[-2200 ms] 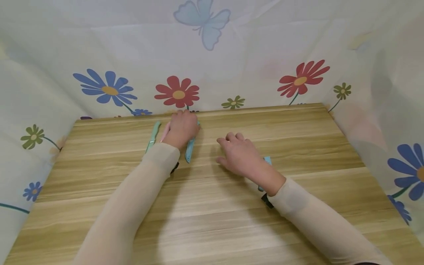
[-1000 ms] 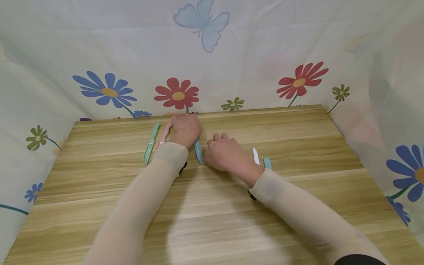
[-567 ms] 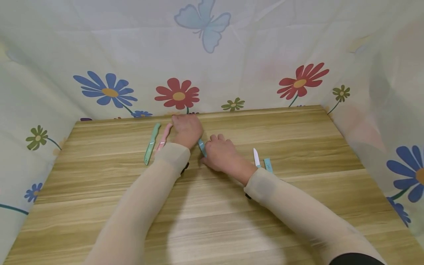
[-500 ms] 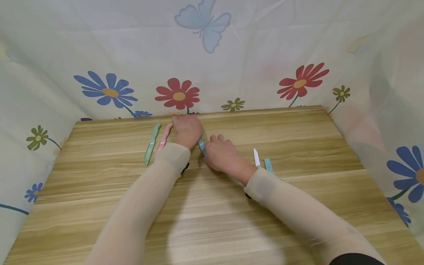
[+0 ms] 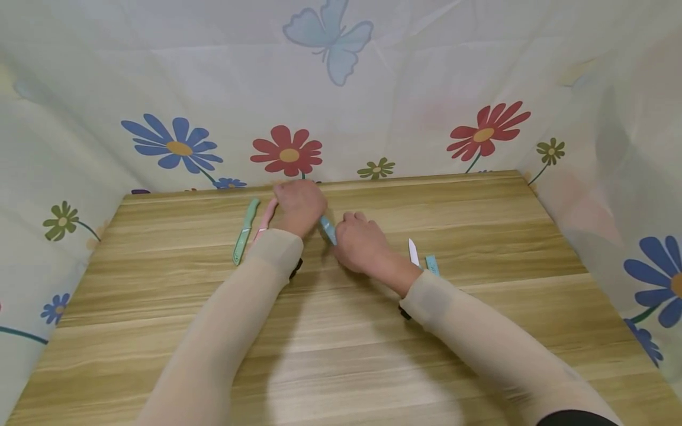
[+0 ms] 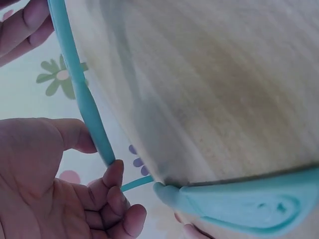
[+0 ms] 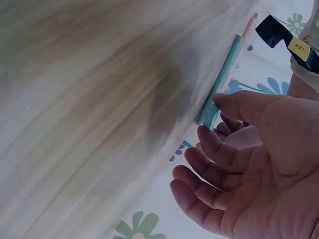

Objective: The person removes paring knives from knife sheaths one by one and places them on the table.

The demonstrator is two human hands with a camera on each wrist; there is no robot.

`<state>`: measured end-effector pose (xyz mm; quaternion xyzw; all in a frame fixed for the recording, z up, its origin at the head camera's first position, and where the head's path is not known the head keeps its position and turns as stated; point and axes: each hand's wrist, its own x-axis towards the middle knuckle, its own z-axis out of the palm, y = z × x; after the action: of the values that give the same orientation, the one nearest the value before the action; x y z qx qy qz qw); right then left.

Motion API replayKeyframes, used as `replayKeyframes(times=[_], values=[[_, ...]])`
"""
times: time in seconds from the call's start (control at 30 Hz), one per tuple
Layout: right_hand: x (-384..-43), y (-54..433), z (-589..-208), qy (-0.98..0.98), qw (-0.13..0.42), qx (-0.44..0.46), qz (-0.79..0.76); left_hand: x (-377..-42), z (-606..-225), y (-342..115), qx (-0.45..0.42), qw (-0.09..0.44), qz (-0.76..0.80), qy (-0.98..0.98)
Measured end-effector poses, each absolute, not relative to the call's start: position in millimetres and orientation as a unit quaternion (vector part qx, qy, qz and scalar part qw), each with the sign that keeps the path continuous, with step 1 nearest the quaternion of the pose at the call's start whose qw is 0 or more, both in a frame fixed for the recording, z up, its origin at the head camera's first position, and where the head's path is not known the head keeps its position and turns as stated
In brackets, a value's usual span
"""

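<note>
A light-blue sheathed knife (image 5: 328, 231) slants between my two hands. In the left wrist view, my left hand (image 5: 301, 204) pinches the end of its handle (image 6: 94, 119) between thumb and fingers. My right hand (image 5: 364, 242) grips its other end with thumb and forefinger, the remaining fingers loosely bent. Another teal sheathed knife (image 6: 249, 201) lies on the table, seen in both wrist views but covered by my left hand and arm in the head view. Farther left lie a pink knife (image 5: 266, 218) and a green sheathed knife (image 5: 245, 232).
Right of my right hand lie a bare white-bladed knife (image 5: 413, 252), its handle hidden by the sleeve, and a light-blue item (image 5: 432, 265), partly covered. Behind the wooden table (image 5: 330, 355) hangs a flower-printed curtain (image 5: 394, 89), which also closes both sides.
My right hand has moved left from near the white-bladed knife and taken hold of the blue knife's end. That knife has swung to the right, and its held end has lifted slightly.
</note>
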<state>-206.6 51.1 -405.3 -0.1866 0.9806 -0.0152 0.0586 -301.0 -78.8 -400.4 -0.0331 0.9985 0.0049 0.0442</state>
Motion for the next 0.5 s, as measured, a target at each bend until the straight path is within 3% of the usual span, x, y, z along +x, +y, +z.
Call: replayKeyframes(times=[0.5], values=[[-204.7,75.6,-388.3,0.981,0.029,-0.181,-0.063,-297.9,-372.8,-99.7,-0.025,0.061,0.289,0.955]])
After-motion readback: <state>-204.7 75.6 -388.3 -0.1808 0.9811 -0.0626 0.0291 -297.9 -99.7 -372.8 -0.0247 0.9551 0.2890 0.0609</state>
